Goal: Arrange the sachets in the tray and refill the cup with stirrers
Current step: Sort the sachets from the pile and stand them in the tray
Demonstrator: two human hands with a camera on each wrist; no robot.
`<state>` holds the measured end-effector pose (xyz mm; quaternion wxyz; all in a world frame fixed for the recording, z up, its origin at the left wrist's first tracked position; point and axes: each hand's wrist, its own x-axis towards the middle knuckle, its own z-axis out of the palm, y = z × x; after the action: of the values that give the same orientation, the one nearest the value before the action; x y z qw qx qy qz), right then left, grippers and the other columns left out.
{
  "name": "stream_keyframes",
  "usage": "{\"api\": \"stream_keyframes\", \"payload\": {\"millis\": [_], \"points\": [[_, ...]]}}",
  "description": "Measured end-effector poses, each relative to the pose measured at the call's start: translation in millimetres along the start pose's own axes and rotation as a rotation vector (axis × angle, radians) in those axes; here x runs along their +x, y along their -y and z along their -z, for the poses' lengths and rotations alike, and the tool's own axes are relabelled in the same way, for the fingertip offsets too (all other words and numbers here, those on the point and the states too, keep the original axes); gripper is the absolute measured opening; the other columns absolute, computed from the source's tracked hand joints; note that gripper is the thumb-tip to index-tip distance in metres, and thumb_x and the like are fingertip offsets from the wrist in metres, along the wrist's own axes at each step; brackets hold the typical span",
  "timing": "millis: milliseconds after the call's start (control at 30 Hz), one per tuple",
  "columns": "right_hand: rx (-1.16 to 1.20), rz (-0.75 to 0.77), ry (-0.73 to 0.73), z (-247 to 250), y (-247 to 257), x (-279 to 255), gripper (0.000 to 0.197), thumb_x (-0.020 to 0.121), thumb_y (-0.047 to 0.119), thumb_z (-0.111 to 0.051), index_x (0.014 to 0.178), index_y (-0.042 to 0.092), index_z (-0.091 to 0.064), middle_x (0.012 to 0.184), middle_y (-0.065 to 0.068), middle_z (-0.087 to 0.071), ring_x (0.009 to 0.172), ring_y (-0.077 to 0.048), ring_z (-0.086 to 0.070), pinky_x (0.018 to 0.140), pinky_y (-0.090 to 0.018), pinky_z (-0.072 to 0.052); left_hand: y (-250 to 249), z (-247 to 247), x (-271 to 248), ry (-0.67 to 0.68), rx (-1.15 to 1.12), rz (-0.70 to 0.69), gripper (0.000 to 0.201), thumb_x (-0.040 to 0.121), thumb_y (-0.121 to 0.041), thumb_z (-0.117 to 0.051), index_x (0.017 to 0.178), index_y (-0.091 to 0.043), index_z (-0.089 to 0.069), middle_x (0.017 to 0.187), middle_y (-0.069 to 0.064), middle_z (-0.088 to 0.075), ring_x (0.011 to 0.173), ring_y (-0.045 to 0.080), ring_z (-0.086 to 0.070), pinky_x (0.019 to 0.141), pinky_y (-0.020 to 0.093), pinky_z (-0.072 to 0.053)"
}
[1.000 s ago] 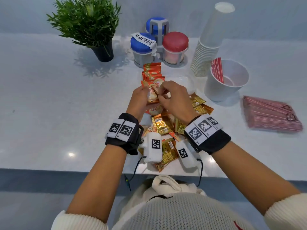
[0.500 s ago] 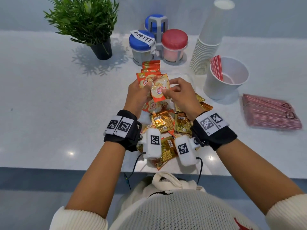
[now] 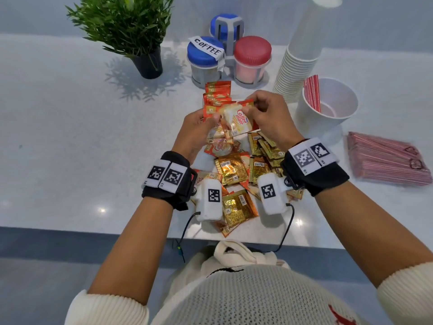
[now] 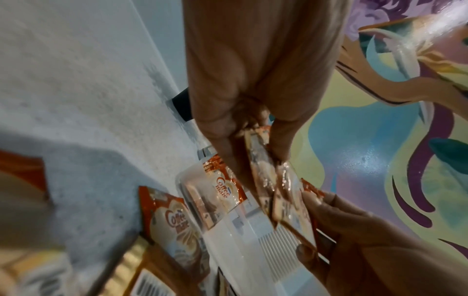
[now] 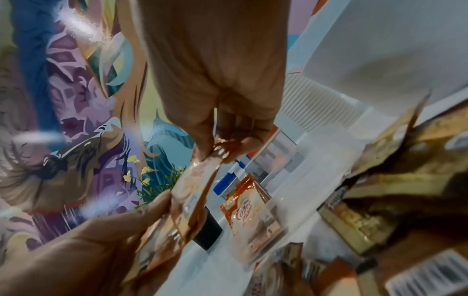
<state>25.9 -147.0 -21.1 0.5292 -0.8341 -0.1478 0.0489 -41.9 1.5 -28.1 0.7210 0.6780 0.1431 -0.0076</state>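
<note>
While both hands pinched creamer sachets, few apparently lay beyond the grip; stirrers remained unloaded.

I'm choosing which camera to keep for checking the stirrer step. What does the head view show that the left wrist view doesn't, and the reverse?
Head only: the cup with a few red stirrers, the stirrer pack, the cup stack, jars and plant.
Left wrist only: the clear tray seen close, and a painted wall.
Both: the left hand and right hand pinching sachets, with loose sachets below.
</note>
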Motion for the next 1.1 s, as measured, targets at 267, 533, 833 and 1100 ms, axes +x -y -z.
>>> {"api": "stream_keyframes", "payload": {"millis": [267, 533, 833, 1100], "points": [[0.051, -0.036, 0.048, -4, 1, -6, 0.007, 0.084, 0.014, -0.065, 0.088, 0.010, -0.062, 0.075, 0.000, -0.063, 0.062, -0.010, -0.057, 0.058, -0.022, -0.048, 0, -5, 1, -0.031, 0.047, 0.000, 0.026, 0.087, -0.005, -0.060, 0.113, 0.001, -0.060, 0.108, 0.018, -0.066, 0.099, 0.032, -0.064, 0.094, 0.048, -0.050], [0.042, -0.097, 0.147, 2, -3, -8, 0.007, 0.091, 0.003, -0.053, 0.089, 0.001, -0.060, 0.071, -0.012, -0.058, 0.044, -0.003, -0.056, 0.047, -0.017, -0.044, -1, -6, -2, 0.009, 0.083, 0.012, 0.023, 0.097, -0.007, -0.044, 0.118, -0.006, -0.052, 0.104, 0.010, -0.060, 0.093, 0.024, -0.062, 0.077, 0.040, -0.055], [-0.035, -0.050, 0.113, -9, 4, -5, 0.016, 0.075, -0.001, -0.071, 0.078, 0.005, -0.056, 0.060, -0.003, -0.057, 0.042, -0.001, -0.056, 0.049, -0.016, -0.050, 2, -8, -3, 0.045, 0.185, 0.030, 0.033, 0.090, -0.003, -0.055, 0.123, -0.005, -0.052, 0.118, 0.018, -0.062, 0.103, 0.029, -0.062, 0.087, 0.041, -0.052], [-0.424, -0.085, 0.468, -19, -13, -26, 0.038, 0.067, 0.021, -0.081, 0.097, 0.010, -0.060, 0.096, -0.004, -0.058, 0.085, -0.016, -0.053, 0.073, -0.027, -0.045, 17, 8, -6, -0.096, 0.144, 0.076, 0.029, 0.090, -0.001, -0.052, 0.119, -0.004, -0.054, 0.118, 0.019, -0.062, 0.107, 0.032, -0.062, 0.095, 0.050, -0.049]]}}
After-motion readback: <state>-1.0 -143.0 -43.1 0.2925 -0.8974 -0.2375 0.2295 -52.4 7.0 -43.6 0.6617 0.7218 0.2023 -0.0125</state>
